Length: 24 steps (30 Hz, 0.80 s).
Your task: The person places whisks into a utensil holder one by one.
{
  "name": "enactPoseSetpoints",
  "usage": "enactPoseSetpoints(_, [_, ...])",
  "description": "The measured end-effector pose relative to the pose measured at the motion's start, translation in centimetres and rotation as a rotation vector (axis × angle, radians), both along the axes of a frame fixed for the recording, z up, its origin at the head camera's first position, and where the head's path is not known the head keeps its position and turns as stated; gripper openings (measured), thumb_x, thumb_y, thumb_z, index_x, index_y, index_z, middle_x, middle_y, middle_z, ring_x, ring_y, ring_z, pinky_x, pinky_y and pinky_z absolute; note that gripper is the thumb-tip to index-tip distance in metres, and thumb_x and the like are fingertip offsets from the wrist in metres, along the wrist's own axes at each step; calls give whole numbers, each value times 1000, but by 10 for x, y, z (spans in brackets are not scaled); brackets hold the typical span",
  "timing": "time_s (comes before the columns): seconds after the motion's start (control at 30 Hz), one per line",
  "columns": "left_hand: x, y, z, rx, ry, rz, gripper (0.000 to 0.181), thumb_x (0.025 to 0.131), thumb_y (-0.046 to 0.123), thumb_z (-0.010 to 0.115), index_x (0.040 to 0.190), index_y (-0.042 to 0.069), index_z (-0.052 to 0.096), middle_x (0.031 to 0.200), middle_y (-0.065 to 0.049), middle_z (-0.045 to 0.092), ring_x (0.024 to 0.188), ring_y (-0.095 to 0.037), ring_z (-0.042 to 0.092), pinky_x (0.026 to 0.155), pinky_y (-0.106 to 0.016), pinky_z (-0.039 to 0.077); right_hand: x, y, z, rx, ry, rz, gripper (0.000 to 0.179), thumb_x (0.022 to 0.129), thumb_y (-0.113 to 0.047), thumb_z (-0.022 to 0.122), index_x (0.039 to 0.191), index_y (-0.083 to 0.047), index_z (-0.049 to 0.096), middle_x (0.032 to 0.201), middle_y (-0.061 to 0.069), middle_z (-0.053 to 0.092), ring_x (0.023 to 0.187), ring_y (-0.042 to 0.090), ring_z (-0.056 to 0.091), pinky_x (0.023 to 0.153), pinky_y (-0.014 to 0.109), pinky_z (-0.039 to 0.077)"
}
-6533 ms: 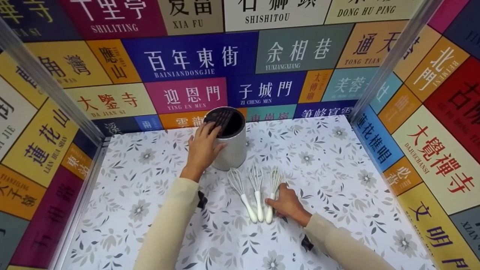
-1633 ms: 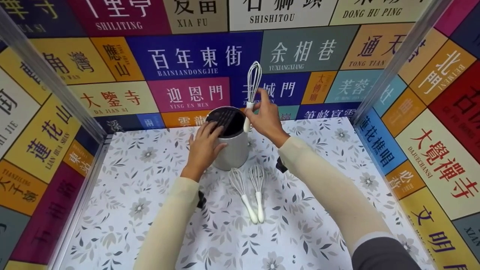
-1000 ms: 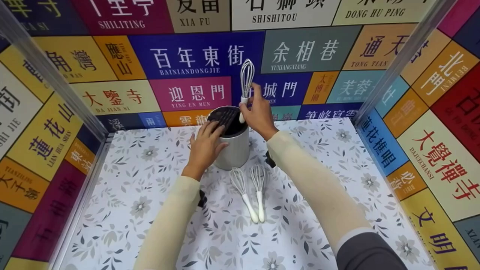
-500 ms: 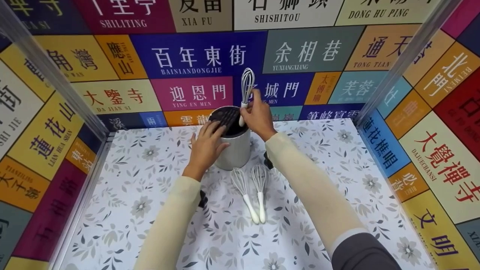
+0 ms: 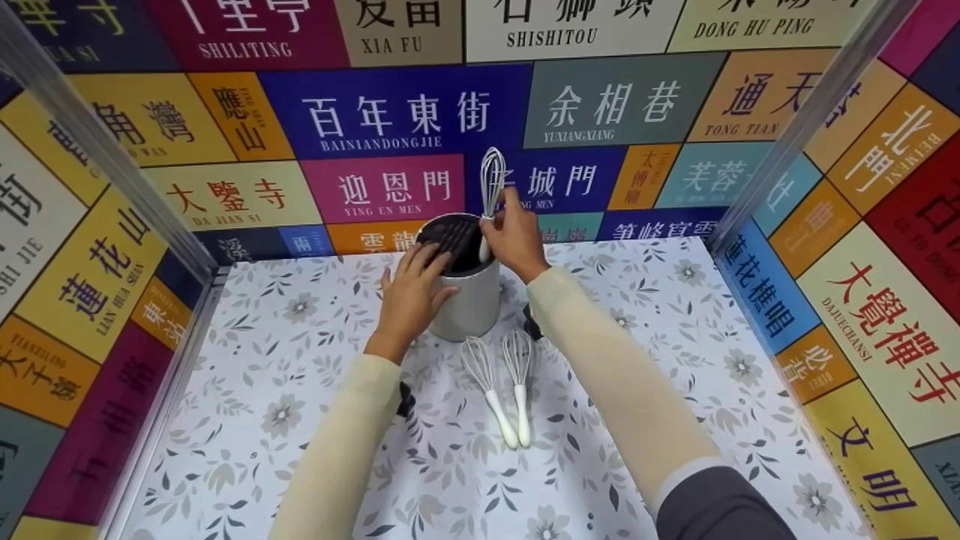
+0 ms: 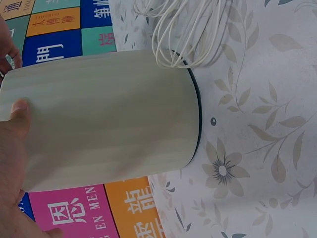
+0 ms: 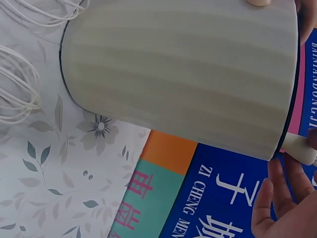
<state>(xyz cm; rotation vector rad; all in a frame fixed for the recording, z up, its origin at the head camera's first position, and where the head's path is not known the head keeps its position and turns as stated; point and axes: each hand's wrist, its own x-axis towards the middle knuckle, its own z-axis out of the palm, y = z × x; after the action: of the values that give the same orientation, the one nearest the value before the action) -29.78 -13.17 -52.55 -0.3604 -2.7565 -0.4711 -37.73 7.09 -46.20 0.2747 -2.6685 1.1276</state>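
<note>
Lettered wall [image 5: 416, 101] behind floral bench [image 5: 232, 427]. Right hand [image 5: 516, 238] pinches whisk [image 5: 490, 201] near-upright, handle down at right side of pot [image 5: 466, 306] mouth; depth hard to judge. Left hand [image 5: 411, 296] grips pot's left rim, thumb outside.

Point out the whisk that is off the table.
The whisk in the right hand, held handle-down at the mouth of the container; the other two whisks lie on the table.
</note>
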Motion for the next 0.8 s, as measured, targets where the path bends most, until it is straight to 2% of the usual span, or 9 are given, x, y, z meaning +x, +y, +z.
enactPoseSetpoints(0.3, [0,-1,-1,5,0,6,59,96,51,65,150,29,52,160,1,42,153,-24,30,111,-75,32,-1,-4,-10,-4,13,1,35,98,-27,66,125,-13,49,95,7,73,82,24,68,74,43,54])
enactPoseSetpoints(0.53, [0,-1,-1,2,13,5,59,96,52,65,149,29,52,160,1,43,153,-25,31,110,-75,32,-3,-6,-18,18,33,-13,34,97,-28,68,122,-12,51,107,9,73,99,26,69,86,46,54])
enactPoseSetpoints(0.8, [1,-1,0,-10,30,-4,59,97,54,62,150,29,52,160,1,44,153,-23,31,110,-76,32,-1,-7,-24,30,98,-12,23,96,-20,69,110,-8,54,99,10,63,92,27,61,82,45,50])
